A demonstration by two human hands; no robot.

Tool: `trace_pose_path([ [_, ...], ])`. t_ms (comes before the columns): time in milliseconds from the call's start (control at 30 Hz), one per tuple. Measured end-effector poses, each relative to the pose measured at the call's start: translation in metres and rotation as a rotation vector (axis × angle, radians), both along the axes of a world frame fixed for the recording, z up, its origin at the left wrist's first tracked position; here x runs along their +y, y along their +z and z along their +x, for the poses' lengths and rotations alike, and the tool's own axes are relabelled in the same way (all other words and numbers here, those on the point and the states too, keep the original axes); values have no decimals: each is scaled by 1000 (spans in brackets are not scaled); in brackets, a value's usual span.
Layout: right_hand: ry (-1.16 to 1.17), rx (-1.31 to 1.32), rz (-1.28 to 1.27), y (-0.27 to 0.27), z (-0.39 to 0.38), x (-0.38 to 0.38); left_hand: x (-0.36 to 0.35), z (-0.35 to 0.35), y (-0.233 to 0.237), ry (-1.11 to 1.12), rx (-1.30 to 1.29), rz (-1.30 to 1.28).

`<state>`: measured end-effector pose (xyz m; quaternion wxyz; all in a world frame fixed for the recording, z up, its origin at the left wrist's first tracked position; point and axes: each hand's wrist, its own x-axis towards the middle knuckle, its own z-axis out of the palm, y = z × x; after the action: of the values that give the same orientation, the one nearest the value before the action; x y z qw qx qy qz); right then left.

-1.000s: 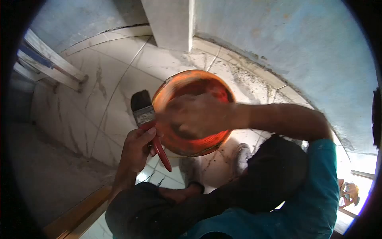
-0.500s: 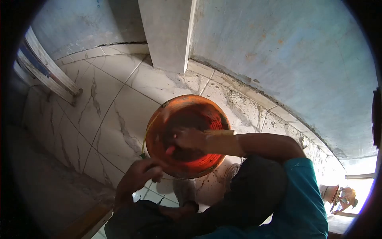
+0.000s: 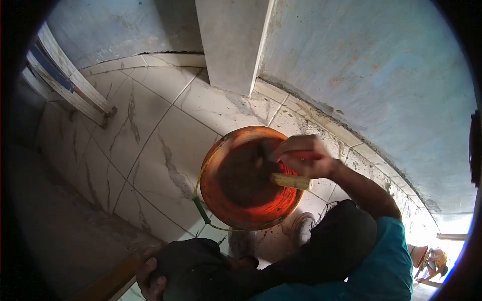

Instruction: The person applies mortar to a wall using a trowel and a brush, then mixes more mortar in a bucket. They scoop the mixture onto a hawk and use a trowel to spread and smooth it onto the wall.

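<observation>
The red-handled brush (image 3: 312, 155) is hanging over the orange bucket (image 3: 213, 188), above the side of its opening nearer the wall (image 3: 381, 70); its head is blurring into the dark inside. The right hand (image 3: 304, 153) is holding it, the grip clamping together on the red handle, and the hand is blurring too. Just beside it, a pale wooden stick (image 3: 293, 181) is lying across the bucket's rim, its inner end reaching over the opening and its outer end sticking out past the rim. The bucket is standing on the tiled floor (image 3: 150, 170), near the floor's edge along the wall. A thin yellow bail with a green handle (image 3: 202, 210) is hanging down its other side.

The left hand (image 3: 152, 281) is resting against the knee (image 3: 175, 263), well apart from the bucket; its fingers are bending, but how far its grip is closing cannot be told. Two shoes are showing close to the bucket, on the wearer's side.

Farther out, a grey column (image 3: 232, 45) is standing at the floor's far edge, and a whitish frame (image 3: 75, 80) is leaning in toward the far left corner. A wooden strip (image 3: 108, 276) is running beside the left hand. At the far right, another person (image 3: 436, 261) is bending near a second bucket (image 3: 417, 255).
</observation>
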<state>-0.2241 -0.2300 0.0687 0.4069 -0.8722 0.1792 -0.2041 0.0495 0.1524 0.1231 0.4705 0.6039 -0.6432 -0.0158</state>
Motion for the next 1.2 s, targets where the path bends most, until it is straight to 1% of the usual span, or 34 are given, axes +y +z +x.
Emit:
trace_pose_path([
  [33, -12, -83, -192, 6, -10, -13, 0, -3, 1, -22, -136, -4],
  [67, -134, -88, -288, 8, -13, -21, 0, -7, 5, -13, -135, 7],
  [100, -265, -93, -390, 7, -15, -29, -4, -14, 13, 47, -109, 78],
  [133, -280, -81, -521, -1, -11, -45, -9, -21, 22, 104, -86, 147],
  [167, -282, -8, -621, -21, -8, -65, -15, -27, 32, 155, -67, 214],
  [200, -289, 161, -641, -48, -3, -85, -22, -32, 39, 204, -53, 278],
  [233, -256, 297, -818, -65, 14, -102, -28, -35, 43, 253, -40, 344],
  [267, -185, 315, -757, -79, 30, -117, -32, -37, 42, 243, -55, 347],
  [300, -126, 292, -789, -102, 47, -133, -34, -39, 41, 252, -33, 323],
  [333, -132, 323, -796, -121, 60, -143, -36, -41, 39, 264, -7, 296],
  [367, -143, 314, -794, -123, 61, -147, -38, -43, 39, 259, -20, 295],
  [433, -249, 489, -720, -130, 61, -150, -42, -45, 38, 272, -29, 259],
  [467, -267, 476, -919, -142, 56, -151, -44, -47, 37, 282, -28, 247],
  [500, -391, 749, -1113, -132, 61, -126, -45, -48, 36, 296, -25, 228],
  [567, -259, 819, -795, -118, 71, -113, -48, -50, 35, 313, -24, 197],
  [600, -259, 667, -951, -119, 71, -110, -50, -50, 34, 313, -17, 182],
  [633, -244, 546, -1065, -132, 76, -118, -52, -51, 34, 309, -4, 165],
  [667, -228, 356, -969, -149, 81, -135, -54, -51, 33, 296, 9, 152],
  [700, -245, 389, -836, -140, 81, -139, -56, -51, 32, 276, 28, 134],
  [767, -207, 479, -799, -139, 56, -147, -59, -51, 31, 216, 52, 123],
  [800, -231, 500, -795, -152, 35, -147, -60, -51, 30, 215, 54, 150],
  [867, -499, 519, -388, -187, -25, -143, -66, -56, 32, 196, 60, 178],
  [900, -451, 526, -392, -178, -65, -132, -72, -61, 33, 226, 126, 199],
  [933, -328, 656, -560, -136, -107, -109, -74, -64, 34, 261, 191, 224],
  [967, -535, 456, -18, -114, -139, -92, -72, -61, 33, 250, 191, 225],
  [1000, -395, 431, -765, -162, -199, -94, -67, -56, 26, 219, 129, 155],
  [1033, -679, 485, -193, -134, -221, -70, -58, -48, 19, 187, 63, 90],
  [1067, -672, 682, -498, -138, -253, -49, -50, -40, 12, 153, -2, 22],
  [1100, -778, 1092, -440, -131, -259, -32, -44, -34, 4, 122, -61, -50],
  [1133, -825, 1064, -335, -116, -258, -24, -39, -27, 2, 79, -123, -113],
  [1167, -877, 1034, -233, -103, -253, -17, -38, -21, 2, 61, -116, -114],
  [1200, -882, 773, -51, -90, -237, -16, -37, -17, 2, 31, -152, -109],
])
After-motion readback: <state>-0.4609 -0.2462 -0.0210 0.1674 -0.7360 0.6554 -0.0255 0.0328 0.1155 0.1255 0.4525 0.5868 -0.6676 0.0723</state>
